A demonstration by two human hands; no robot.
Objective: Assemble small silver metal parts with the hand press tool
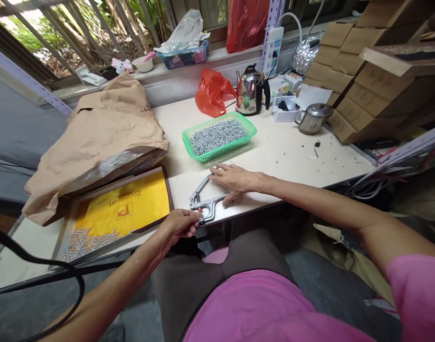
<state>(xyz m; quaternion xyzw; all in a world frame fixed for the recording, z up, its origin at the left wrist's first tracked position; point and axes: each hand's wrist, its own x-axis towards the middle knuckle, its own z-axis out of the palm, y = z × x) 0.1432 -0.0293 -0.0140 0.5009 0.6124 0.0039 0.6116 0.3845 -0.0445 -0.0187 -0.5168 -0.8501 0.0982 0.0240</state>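
Observation:
A metal hand tool [209,207] with two spread handles, a spring and a red part lies at the table's front edge. My left hand [183,223] is at its head, fingers pinched together by the red part; what they hold is too small to make out. My right hand [233,182] rests on the tool's handles with the fingers stretched out. Behind the tool stands a green basket [241,142] full of small metal pins [219,136]. On the left, a shallow tray [166,183] with a yellow lining [132,204] holds more loose metal pins [85,243].
A large brown paper bag [103,123] lies behind the yellow-lined tray. A red plastic bag [213,92], a kettle [250,92] and a metal mug [314,118] stand at the back. Stacked cardboard boxes [374,90] are at the right. A black cable [75,275] hangs at lower left.

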